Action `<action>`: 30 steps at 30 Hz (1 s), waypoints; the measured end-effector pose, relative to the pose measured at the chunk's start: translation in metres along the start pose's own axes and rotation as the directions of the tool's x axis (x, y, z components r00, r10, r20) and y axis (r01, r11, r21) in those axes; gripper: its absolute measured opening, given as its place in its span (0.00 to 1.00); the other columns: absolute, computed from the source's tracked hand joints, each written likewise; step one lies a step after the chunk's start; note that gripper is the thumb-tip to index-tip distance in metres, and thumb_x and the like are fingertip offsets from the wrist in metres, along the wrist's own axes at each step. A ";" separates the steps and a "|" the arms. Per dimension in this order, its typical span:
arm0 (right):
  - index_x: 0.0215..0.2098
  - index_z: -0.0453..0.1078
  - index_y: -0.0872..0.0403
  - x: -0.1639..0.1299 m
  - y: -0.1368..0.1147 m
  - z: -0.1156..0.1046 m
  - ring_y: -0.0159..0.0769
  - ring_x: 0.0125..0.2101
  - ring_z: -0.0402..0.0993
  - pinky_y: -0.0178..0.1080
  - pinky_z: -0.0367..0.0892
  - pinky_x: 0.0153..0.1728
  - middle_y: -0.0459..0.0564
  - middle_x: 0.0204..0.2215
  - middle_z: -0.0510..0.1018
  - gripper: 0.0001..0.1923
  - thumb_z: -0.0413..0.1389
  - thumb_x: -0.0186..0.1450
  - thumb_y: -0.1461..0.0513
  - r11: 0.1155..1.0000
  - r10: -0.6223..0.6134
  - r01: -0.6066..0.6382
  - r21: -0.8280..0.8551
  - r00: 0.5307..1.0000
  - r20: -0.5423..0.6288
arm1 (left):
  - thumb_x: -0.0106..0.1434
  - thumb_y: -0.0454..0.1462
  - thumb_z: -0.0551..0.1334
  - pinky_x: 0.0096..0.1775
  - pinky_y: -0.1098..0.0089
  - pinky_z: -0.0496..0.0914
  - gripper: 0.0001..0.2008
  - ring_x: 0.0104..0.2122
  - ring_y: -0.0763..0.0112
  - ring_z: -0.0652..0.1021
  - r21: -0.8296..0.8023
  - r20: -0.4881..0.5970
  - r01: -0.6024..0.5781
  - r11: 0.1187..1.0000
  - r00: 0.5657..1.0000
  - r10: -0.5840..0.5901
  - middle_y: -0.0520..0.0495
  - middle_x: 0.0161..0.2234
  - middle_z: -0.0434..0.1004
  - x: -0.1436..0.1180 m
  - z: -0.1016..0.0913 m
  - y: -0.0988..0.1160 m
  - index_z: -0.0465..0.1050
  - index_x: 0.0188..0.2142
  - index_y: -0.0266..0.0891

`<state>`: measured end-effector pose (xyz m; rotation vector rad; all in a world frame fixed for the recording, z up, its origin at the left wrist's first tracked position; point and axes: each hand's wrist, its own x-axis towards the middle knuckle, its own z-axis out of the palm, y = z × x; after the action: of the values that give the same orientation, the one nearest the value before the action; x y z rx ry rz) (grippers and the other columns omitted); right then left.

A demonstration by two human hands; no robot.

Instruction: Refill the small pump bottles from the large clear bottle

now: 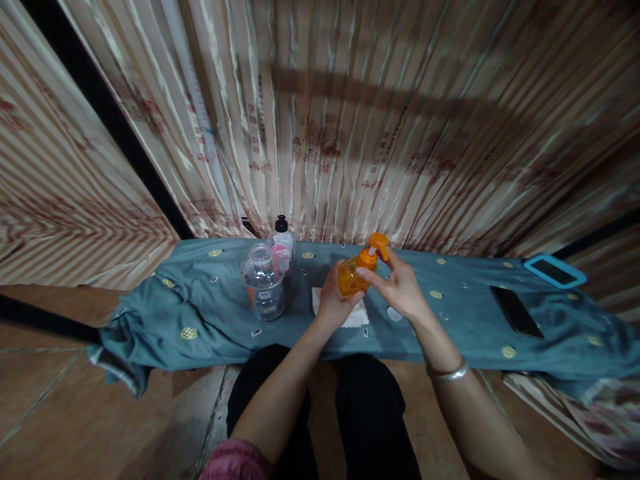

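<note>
An orange pump bottle (351, 276) is tilted to the right above the cloth-covered table. My left hand (334, 293) is wrapped round its body from the left. At its top right, my right hand (400, 283) is closed about the pump head and collar, with the thumb against the shoulder of the bottle. A white cloth (356, 316) lies beneath, partly hidden by my left hand. Beside my right wrist sits a small clear round lid (395, 313). Left of my hands stands an open clear plastic jar (267, 287).
Behind the jar is a clear bottle with a black cap (282, 240). At the right lie a dark phone (517, 312) and a blue-framed object (555, 271). The teal tablecloth (210, 310) hangs over the edges. A striped curtain (350, 133) closes off the back.
</note>
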<state>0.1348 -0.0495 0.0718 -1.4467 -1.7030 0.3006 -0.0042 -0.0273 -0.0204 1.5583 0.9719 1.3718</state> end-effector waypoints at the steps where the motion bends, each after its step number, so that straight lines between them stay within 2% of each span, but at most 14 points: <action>1: 0.54 0.72 0.53 0.000 0.001 0.000 0.41 0.47 0.77 0.50 0.73 0.49 0.52 0.50 0.78 0.22 0.59 0.69 0.49 1.000 0.000 0.000 0.001 1.000 0.012 | 0.51 0.36 0.73 0.61 0.49 0.69 0.37 0.58 0.51 0.76 -0.003 0.001 0.001 1.000 1.000 -0.001 0.42 0.57 0.74 0.000 0.000 0.000 0.65 0.60 0.45; 5: 0.51 0.72 0.54 0.003 0.002 0.005 0.39 0.44 0.78 0.49 0.74 0.47 0.51 0.47 0.79 0.20 0.59 0.69 0.49 0.999 0.035 -0.035 -0.015 0.999 -0.012 | 0.51 0.35 0.73 0.60 0.48 0.69 0.37 0.57 0.50 0.76 -0.008 -0.004 0.007 1.000 1.000 -0.007 0.41 0.57 0.74 0.001 0.001 0.000 0.65 0.60 0.44; 9: 0.52 0.72 0.54 0.003 0.000 0.006 0.40 0.44 0.78 0.51 0.73 0.48 0.51 0.45 0.79 0.24 0.62 0.66 0.47 0.998 0.049 -0.051 -0.026 0.997 -0.059 | 0.51 0.36 0.73 0.61 0.48 0.69 0.37 0.58 0.50 0.76 -0.001 0.001 0.005 1.000 1.000 -0.005 0.40 0.58 0.73 0.000 0.000 0.000 0.64 0.60 0.44; 12: 0.55 0.70 0.54 0.001 0.000 0.001 0.41 0.46 0.77 0.51 0.73 0.49 0.52 0.48 0.79 0.27 0.62 0.66 0.46 1.000 0.011 -0.011 -0.001 1.000 -0.028 | 0.52 0.36 0.73 0.61 0.48 0.69 0.36 0.58 0.50 0.76 0.007 -0.001 -0.006 1.000 1.000 0.006 0.40 0.58 0.74 0.000 0.000 0.000 0.64 0.60 0.44; 16: 0.52 0.72 0.53 0.001 0.002 0.002 0.40 0.46 0.77 0.50 0.73 0.49 0.52 0.48 0.79 0.21 0.59 0.69 0.48 1.000 0.000 0.000 0.018 1.000 0.009 | 0.51 0.36 0.73 0.60 0.49 0.70 0.37 0.57 0.51 0.76 0.011 0.001 0.005 1.000 1.000 -0.005 0.41 0.57 0.74 0.000 0.000 0.001 0.64 0.60 0.44; 22: 0.50 0.72 0.54 0.004 0.001 0.008 0.41 0.45 0.78 0.51 0.72 0.49 0.51 0.45 0.79 0.23 0.62 0.66 0.47 0.998 0.063 -0.063 -0.003 0.995 -0.074 | 0.52 0.36 0.72 0.60 0.50 0.71 0.36 0.57 0.51 0.76 0.016 0.005 0.015 1.000 1.000 -0.015 0.42 0.57 0.74 0.000 0.000 0.005 0.65 0.59 0.44; 26: 0.56 0.71 0.53 0.000 0.001 0.003 0.42 0.48 0.77 0.52 0.72 0.51 0.53 0.51 0.78 0.25 0.60 0.68 0.47 0.999 0.014 -0.014 0.039 1.000 -0.020 | 0.52 0.35 0.72 0.60 0.50 0.70 0.36 0.57 0.52 0.76 0.014 0.009 0.024 1.000 1.000 -0.024 0.42 0.57 0.74 0.000 0.000 0.006 0.65 0.60 0.44; 30: 0.53 0.72 0.53 0.001 0.002 0.004 0.40 0.47 0.78 0.51 0.73 0.50 0.53 0.50 0.79 0.21 0.59 0.69 0.48 0.999 0.022 -0.022 0.041 1.000 -0.005 | 0.51 0.36 0.73 0.61 0.49 0.69 0.37 0.58 0.51 0.76 0.012 0.004 0.020 1.000 1.000 -0.020 0.41 0.57 0.74 0.000 0.000 0.005 0.65 0.60 0.43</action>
<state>0.1336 -0.0468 0.0681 -1.4359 -1.6680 0.3418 -0.0044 -0.0289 -0.0157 1.5561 0.9920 1.3505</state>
